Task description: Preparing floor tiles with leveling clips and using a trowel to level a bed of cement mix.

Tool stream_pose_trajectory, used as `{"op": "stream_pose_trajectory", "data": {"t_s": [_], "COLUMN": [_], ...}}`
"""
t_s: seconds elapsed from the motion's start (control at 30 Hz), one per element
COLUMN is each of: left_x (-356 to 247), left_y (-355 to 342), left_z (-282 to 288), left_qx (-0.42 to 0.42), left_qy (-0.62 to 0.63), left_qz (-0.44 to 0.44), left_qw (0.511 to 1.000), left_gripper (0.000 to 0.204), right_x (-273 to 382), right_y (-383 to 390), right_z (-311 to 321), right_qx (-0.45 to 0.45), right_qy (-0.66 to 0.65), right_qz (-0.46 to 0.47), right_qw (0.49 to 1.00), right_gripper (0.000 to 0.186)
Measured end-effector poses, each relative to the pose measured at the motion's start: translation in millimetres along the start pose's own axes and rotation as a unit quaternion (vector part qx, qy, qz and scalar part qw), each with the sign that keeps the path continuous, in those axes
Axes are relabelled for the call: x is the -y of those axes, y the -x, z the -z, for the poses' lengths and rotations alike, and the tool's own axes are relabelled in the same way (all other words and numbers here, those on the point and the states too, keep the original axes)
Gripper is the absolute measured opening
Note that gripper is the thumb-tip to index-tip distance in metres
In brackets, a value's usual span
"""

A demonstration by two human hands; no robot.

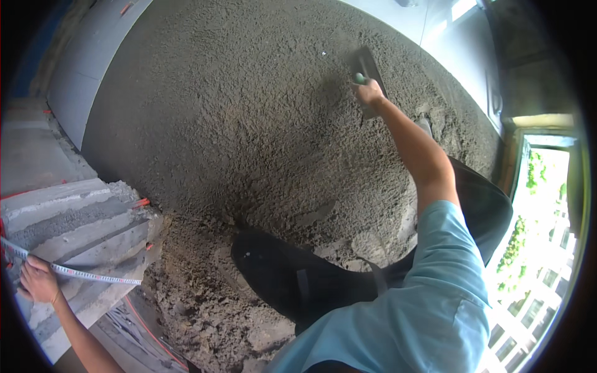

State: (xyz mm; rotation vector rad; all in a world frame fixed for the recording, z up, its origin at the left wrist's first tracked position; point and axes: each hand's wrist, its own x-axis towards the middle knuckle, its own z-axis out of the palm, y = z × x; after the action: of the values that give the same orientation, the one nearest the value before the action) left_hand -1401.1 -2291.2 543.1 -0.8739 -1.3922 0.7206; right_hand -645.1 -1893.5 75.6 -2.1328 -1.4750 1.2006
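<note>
My right hand (371, 92) is closed round the green handle of a flat finishing trowel (370, 64). Its blade rests on a wide bed of rough grey mortar (249, 93), toward the far right. At the lower left, my left hand (40, 281) has its fingers curled at the white blade of a tape measure (93, 275). This blade stretches across pale, stepped strips (74, 233) with grey, crumbly surfaces. The tape's case is out of sight.
White panels (74, 81) border the mortar at the far left, and another white panel (463, 68) at the far right. My dark-clad knees (280, 267) are over the near mortar. Small orange-red pieces (143, 202) stick out by the strips. A bright window (535, 248) is at right.
</note>
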Motion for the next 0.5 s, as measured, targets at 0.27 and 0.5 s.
{"op": "stream_pose_trajectory", "data": {"t_s": [0.27, 0.5], "left_x": [-53.6, 9.5], "left_y": [-21.7, 4.1], "left_z": [12.2, -30.0], "left_qx": [-0.019, 0.073], "left_qy": [0.04, -0.005], "left_qz": [0.015, -0.035], "left_qw": [0.999, 0.997], "left_gripper": [0.033, 0.039], "right_x": [40.5, -0.8], "right_y": [-67.9, 166.7], "right_z": [-66.0, -85.3], "right_qx": [0.104, 0.29], "right_qy": [0.207, 0.269], "right_qz": [0.088, 0.154], "right_qw": [0.969, 0.906], "right_gripper": [0.039, 0.022]}}
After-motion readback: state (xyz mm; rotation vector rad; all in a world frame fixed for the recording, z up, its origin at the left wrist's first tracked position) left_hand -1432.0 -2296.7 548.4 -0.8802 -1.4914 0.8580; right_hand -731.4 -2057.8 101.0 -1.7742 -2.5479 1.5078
